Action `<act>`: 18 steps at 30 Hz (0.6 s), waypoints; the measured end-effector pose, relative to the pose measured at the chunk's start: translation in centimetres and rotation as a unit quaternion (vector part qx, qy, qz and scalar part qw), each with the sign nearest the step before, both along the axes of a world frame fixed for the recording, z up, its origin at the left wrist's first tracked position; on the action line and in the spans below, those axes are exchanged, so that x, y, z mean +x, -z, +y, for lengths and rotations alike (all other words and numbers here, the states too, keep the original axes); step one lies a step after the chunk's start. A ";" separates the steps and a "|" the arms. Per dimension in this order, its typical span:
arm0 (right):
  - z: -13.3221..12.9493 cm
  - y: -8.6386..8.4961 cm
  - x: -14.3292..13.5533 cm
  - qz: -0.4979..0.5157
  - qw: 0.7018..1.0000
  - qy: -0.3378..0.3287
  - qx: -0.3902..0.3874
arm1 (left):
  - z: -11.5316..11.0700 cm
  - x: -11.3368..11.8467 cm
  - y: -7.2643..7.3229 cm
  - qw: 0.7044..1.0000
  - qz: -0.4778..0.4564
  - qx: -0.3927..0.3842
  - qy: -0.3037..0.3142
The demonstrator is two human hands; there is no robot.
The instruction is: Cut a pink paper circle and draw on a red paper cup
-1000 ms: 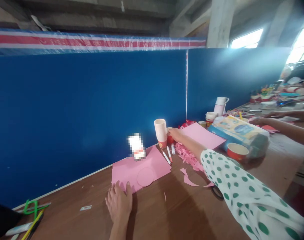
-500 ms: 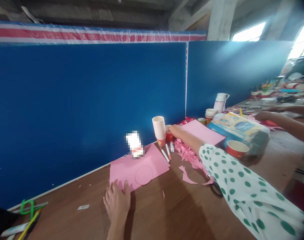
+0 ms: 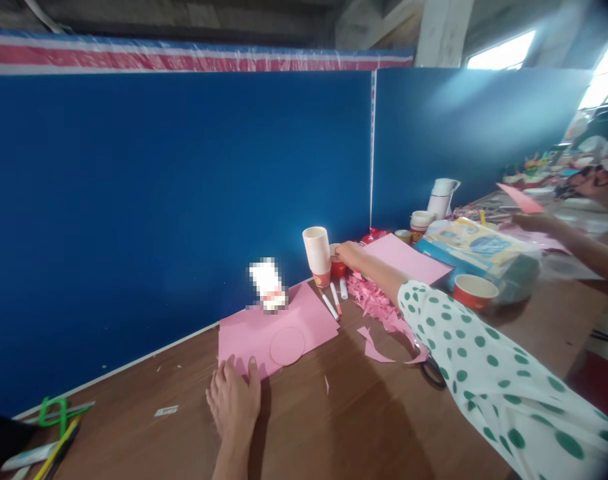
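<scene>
My left hand (image 3: 235, 399) lies flat with fingers spread, its fingertips on the near left edge of a stack of pink paper (image 3: 304, 327). A cut pink paper circle (image 3: 287, 346) rests on that stack. My right arm, in a white sleeve with green dots, stretches forward to the right. My right hand (image 3: 351, 255) is at the rim of a red paper cup (image 3: 338, 269), its fingertips partly hidden there. Just left of this cup stands a tall stack of white paper cups (image 3: 317, 253). Pink paper scraps (image 3: 371, 297) lie below my right forearm.
Markers (image 3: 334, 300) lie beside the pink stack. Black scissors (image 3: 433, 375) show partly under my sleeve. To the right are a pink sheet (image 3: 409, 259), a red bowl (image 3: 475, 291) and a plastic package (image 3: 484, 247). Another person's hands (image 3: 537, 223) work at far right. A blue partition (image 3: 184, 187) stands behind.
The view has tilted slightly, and my two hands stay in nearly the same places. At far right, the other person's hands have moved and a pink piece is now raised there.
</scene>
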State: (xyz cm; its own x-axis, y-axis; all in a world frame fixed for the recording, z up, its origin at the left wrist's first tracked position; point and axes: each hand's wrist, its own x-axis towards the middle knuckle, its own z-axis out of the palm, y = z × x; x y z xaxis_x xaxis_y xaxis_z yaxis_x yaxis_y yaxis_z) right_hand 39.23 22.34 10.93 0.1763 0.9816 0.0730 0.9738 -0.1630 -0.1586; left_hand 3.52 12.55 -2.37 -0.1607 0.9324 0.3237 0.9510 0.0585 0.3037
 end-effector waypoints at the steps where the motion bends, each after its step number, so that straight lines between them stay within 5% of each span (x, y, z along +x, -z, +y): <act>1: 0.3 0.1 0.1 -0.004 1.000 0.001 -0.003 | 0.0 0.0 0.0 1.000 0.001 0.000 0.000; 10: 1.3 0.3 1.3 -0.013 1.000 0.010 0.025 | -0.1 0.1 -0.1 1.000 0.002 0.001 -0.004; 18: 1.4 -0.8 1.8 0.017 0.988 0.046 0.144 | 0.0 0.1 0.1 1.000 0.001 0.005 -0.004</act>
State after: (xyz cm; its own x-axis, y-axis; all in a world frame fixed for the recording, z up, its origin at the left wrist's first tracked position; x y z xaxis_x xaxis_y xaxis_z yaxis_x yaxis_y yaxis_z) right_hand 41.05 23.77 11.71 0.2702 0.9009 0.3397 0.9505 -0.1935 -0.2430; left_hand 3.62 12.54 -2.47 -0.1681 0.9278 0.3331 0.9509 0.0635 0.3029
